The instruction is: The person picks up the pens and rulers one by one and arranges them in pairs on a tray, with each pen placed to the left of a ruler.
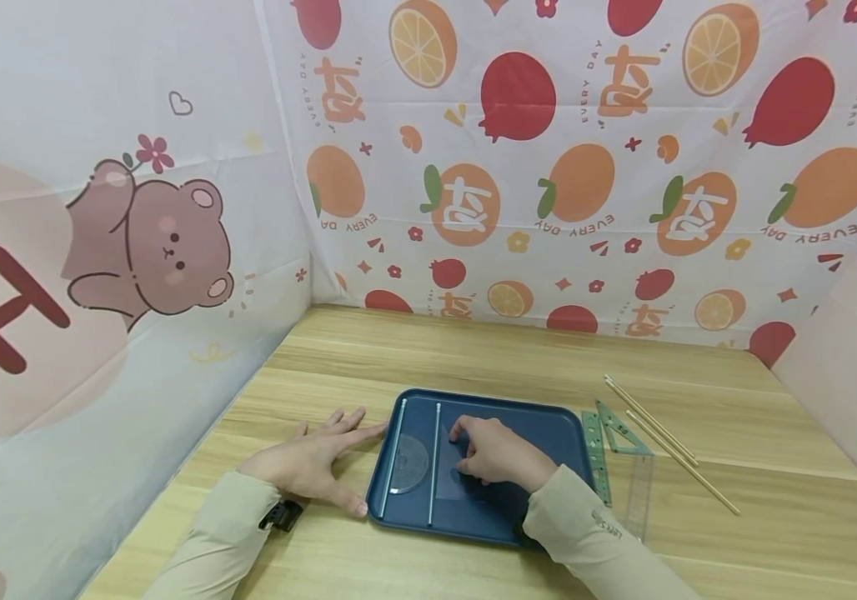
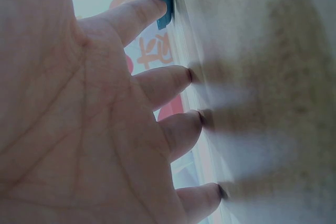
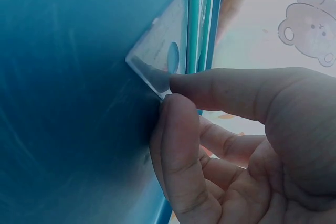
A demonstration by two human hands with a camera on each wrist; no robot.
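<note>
Spread left hand, released, just left of the blue tray, fingertips touching the wooden table. Pinched a clear set square between thumb and forefinger of right hand, within the tray's rim; could not tell whether resting or lifted. Listed to its left, in the tray: two pale green rods, clear protractor between. Listed right of the tray: clear ruler, green ruler, green set square, three slim wooden sticks. Recorded at the back: fruit-print cloth, beyond the table.
</note>
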